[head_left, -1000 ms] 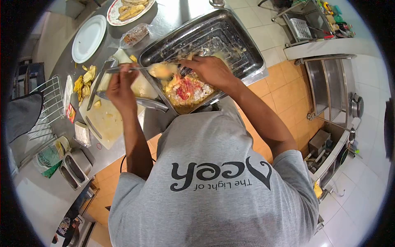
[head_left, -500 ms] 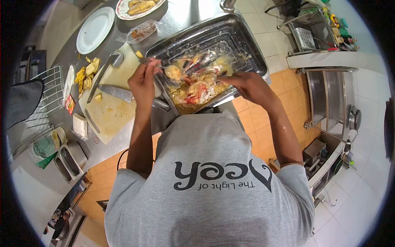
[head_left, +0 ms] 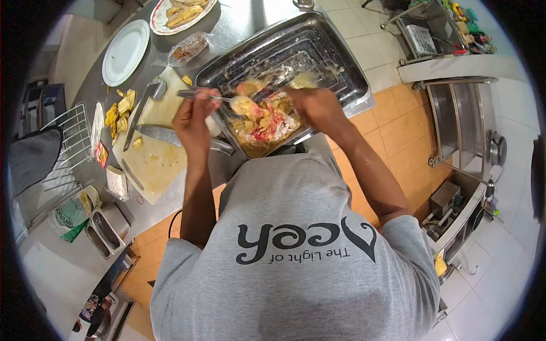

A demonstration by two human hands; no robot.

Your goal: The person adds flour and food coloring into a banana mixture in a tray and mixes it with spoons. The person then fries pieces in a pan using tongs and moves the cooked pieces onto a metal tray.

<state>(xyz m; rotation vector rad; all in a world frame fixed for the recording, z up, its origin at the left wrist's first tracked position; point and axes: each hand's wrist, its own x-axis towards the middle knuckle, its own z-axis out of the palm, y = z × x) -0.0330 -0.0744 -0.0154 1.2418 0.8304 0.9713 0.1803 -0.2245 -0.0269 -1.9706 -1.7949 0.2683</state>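
Observation:
My left hand (head_left: 195,118) is closed round the handle of a metal spoon (head_left: 226,99), whose bowl is heaped with yellowish, coated food. The spoon is over the left side of a dark, deep baking tray (head_left: 348,62). Inside the tray lies a wet mix of yellow chunks (head_left: 272,118) with red streaks and white powder. My right hand (head_left: 321,111) is above the tray's near side with its fingers curled down. Its fingertips are blurred, and whatever they grip is hidden. A blurred yellowish patch shows just beyond them.
Left of the tray, a cutting board (head_left: 156,170) bears a knife (head_left: 156,133) and scraps. Yellow peels (head_left: 119,113) lie beside it. Farther back are a white plate (head_left: 125,52), a plate of fried slices (head_left: 182,12) and a plastic-wrapped brown block (head_left: 189,46).
My right hand has moved left and slightly up over the food. The spoon in my left hand has shifted a little right and down. The red streaks look more mixed in.

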